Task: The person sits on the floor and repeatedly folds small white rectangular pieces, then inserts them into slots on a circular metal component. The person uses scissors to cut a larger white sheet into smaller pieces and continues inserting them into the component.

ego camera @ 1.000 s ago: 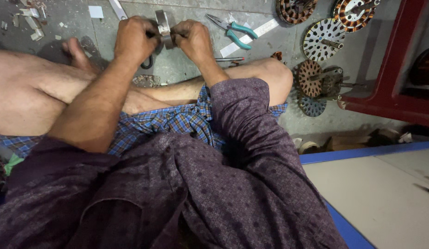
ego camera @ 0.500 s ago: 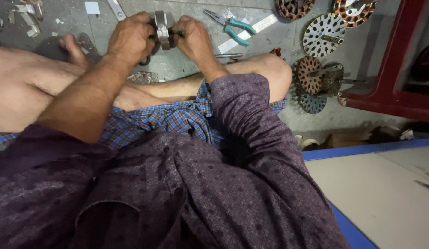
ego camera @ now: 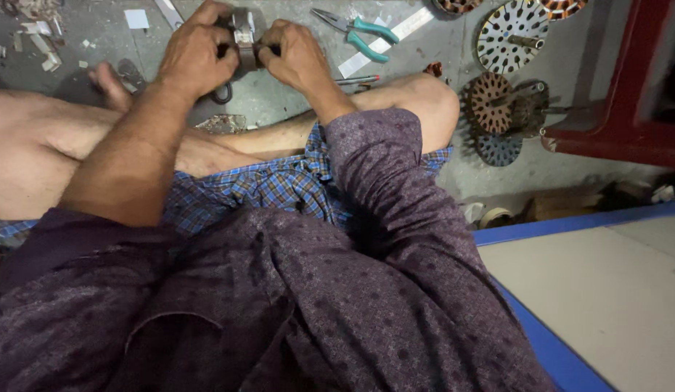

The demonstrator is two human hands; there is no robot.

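Note:
I sit cross-legged on a grey concrete floor (ego camera: pixel 279 91). My left hand (ego camera: pixel 199 54) and my right hand (ego camera: pixel 297 54) meet at the top of the head view, both closed around a small grey metal part (ego camera: pixel 243 30) held just above the floor. A dark curved piece (ego camera: pixel 223 93) hangs below my left hand. Most of the metal part is hidden by my fingers. Teal-handled pliers (ego camera: pixel 359 33) lie on the floor just right of my right hand.
Round slotted metal motor discs (ego camera: pixel 512 33) and a rusty one (ego camera: pixel 491 101) lie at the upper right, next to a red frame (ego camera: pixel 613 138). Paper scraps (ego camera: pixel 138 18) litter the upper left. A blue-edged pale board (ego camera: pixel 606 290) fills the lower right.
The view has shifted slightly, so hands and part now sit higher in the picture. Both hands stay closed on the metal part, with small finger adjustments.

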